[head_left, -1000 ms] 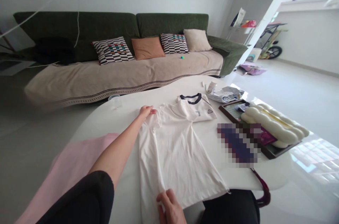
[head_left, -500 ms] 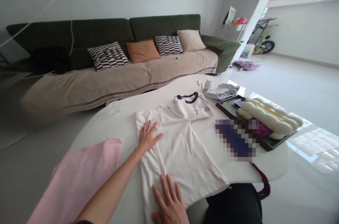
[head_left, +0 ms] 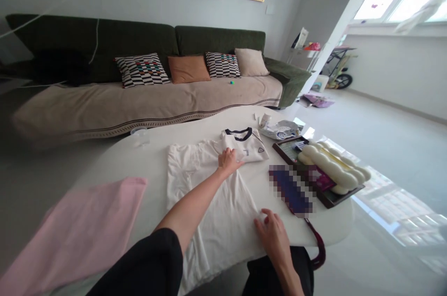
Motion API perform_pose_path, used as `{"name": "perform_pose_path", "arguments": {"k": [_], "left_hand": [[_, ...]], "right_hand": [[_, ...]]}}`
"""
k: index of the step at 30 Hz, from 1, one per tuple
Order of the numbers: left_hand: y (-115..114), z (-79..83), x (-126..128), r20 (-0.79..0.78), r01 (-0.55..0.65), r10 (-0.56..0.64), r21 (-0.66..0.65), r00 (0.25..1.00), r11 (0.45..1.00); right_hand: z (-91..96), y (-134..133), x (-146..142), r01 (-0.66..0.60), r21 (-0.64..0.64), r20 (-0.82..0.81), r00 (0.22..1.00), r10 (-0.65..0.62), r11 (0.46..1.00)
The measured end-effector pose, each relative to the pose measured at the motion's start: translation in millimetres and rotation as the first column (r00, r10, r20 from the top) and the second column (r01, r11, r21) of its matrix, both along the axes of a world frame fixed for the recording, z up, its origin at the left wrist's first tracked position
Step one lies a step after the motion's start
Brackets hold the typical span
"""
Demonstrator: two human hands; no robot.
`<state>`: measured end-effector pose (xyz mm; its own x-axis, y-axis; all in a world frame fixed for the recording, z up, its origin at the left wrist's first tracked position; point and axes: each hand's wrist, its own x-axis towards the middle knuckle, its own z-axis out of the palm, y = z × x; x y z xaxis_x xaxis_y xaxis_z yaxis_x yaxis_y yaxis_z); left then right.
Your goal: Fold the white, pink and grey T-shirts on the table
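A white T-shirt (head_left: 216,207) lies spread on the white table, its lower end hanging over the near edge. Beyond its top right is a neatly folded white part with a navy collar (head_left: 239,134) and a small chest badge; I cannot tell whether it belongs to the same shirt. My left hand (head_left: 229,160) is closed on the shirt's upper right, beside that folded part. At the shirt's right edge, near the hem, the fingers of my right hand (head_left: 274,233) are curled in a pinch on the cloth. Pink cloth (head_left: 91,226) lies to the left.
On the right stands a dark tray (head_left: 328,200) with a puffy cream tissue box cover (head_left: 335,165). Before it lies a blurred-out dark blue item (head_left: 291,191) with a dark red strap. A plastic bag (head_left: 279,129) and a clear cup (head_left: 140,136) sit farther back. Behind is a green sofa (head_left: 220,37).
My left hand has moved right from the shirt's upper left to its upper right. The right hand has gone from lying flat near the hem to the right edge, fingers curled.
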<state>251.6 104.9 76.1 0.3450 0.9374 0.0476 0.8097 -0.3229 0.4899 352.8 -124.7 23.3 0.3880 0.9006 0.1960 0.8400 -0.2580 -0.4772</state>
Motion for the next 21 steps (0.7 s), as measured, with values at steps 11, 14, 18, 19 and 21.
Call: {"name": "perform_pose_path", "arguments": {"k": [11, 14, 18, 19, 21], "left_hand": [[21.9, -3.0, -32.5, 0.484, -0.196, 0.275, -0.209, 0.830, 0.958], [12.4, -5.0, -84.9, 0.627, -0.253, 0.389, -0.298, 0.675, 0.920], [-6.5, -21.1, -155.3, 0.706, -0.290, 0.499, -0.406, 0.502, 0.866], [-8.7, -25.5, -167.4, 0.711, -0.295, 0.520, -0.429, 0.474, 0.854], [-8.1, -32.1, -183.4, 0.711, -0.308, 0.555, -0.463, 0.431, 0.831]], "right_hand": [[31.6, -1.8, -19.1, -0.160, 0.144, -0.181, 0.966, 0.185, 0.977], [46.4, -6.1, -39.7, -0.377, 0.230, -0.151, 0.897, 0.416, 0.897], [45.6, -13.0, -65.7, -0.646, 0.156, -0.066, 0.748, 0.661, 0.747], [41.3, -14.8, -69.5, -0.674, 0.125, -0.051, 0.728, 0.684, 0.728], [30.4, -18.8, -73.5, -0.696, 0.083, -0.002, 0.715, 0.699, 0.713]]}}
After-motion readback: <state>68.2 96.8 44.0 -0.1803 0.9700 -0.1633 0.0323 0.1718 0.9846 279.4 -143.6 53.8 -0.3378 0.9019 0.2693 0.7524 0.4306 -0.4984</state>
